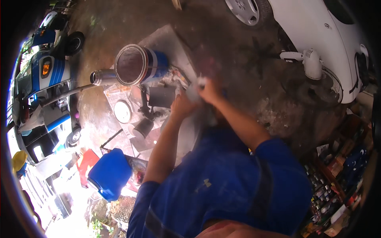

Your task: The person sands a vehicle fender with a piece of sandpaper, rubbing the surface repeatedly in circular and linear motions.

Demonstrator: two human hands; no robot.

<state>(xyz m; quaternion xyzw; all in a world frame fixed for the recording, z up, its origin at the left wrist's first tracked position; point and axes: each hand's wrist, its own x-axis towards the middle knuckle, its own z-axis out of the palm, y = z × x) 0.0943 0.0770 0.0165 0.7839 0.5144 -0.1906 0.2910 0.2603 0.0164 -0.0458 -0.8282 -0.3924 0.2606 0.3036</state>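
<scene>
My left hand (182, 106) and my right hand (211, 92) are close together over a low work surface. Between them is a pale grey, blurred thing (193, 93), perhaps a cup; its kind cannot be made out. The fingers of both hands are curled against it, partly hidden by blur. Just left of my left hand lie a dark grey cylindrical cup (162, 97) and what looks like a spray gun (145, 108). Beyond them a large open paint can (156, 63) with a blue and white side stands on the surface. A second grey cup (142, 128) lies nearer to me.
A metal can (104, 77) and a round pale lid (122, 111) are at the left of the large can. Nearer on the left is a blue container (112, 173). A fan (313, 67) stands by a white car (317, 27) at right. Shelved clutter (329, 190) fills the lower right.
</scene>
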